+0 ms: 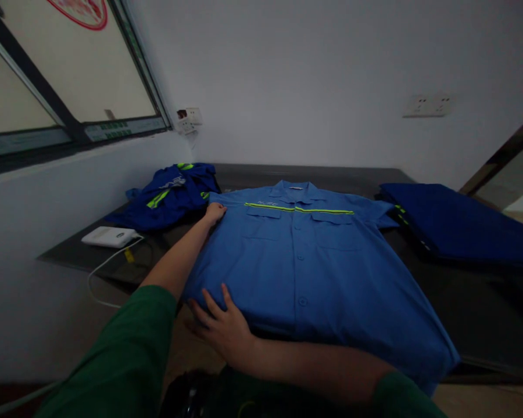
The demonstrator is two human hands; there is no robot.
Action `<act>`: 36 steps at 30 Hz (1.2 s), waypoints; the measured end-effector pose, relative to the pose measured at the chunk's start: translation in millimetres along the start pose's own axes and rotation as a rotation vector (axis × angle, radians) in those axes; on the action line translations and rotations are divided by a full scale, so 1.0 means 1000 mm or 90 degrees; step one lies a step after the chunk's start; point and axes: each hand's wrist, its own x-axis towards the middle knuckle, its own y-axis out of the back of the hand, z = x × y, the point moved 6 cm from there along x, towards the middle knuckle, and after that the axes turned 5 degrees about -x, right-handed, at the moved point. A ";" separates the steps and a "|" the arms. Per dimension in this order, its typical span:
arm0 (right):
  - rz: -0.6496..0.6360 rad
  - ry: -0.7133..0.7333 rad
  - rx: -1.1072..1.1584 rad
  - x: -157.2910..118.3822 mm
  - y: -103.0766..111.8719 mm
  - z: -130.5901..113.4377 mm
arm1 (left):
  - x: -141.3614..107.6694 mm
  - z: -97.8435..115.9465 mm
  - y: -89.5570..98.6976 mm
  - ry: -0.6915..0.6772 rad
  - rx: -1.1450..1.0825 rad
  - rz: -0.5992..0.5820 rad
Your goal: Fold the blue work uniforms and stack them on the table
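Note:
A light blue short-sleeved work shirt [270, 261] lies spread front side up on the dark table, its collar toward the wall. A yellow-green stripe crosses its chest above two flap pockets, and buttons run down the middle. My left hand [215, 213] is closed on the shirt's edge just below the left-side sleeve. My right hand [226, 331] crosses in front of me and rests with fingers spread on the shirt's lower left corner. Part of the hem hangs over the near table edge.
A crumpled dark blue garment [169, 194] lies at the back left, near a white power bank [108, 236] with a cable. Folded dark blue garments [462, 223] are stacked on the right of the table [475, 313]. Wall and window border the table.

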 end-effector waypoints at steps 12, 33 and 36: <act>-0.061 0.120 -0.129 0.050 -0.030 -0.025 | -0.006 0.000 -0.010 0.056 -0.102 -0.115; -0.304 0.396 0.133 0.087 0.047 -0.022 | 0.000 -0.001 -0.011 -0.067 -0.232 -0.076; -0.295 0.384 0.143 0.089 0.014 -0.033 | -0.004 -0.003 -0.014 -0.068 -0.223 -0.071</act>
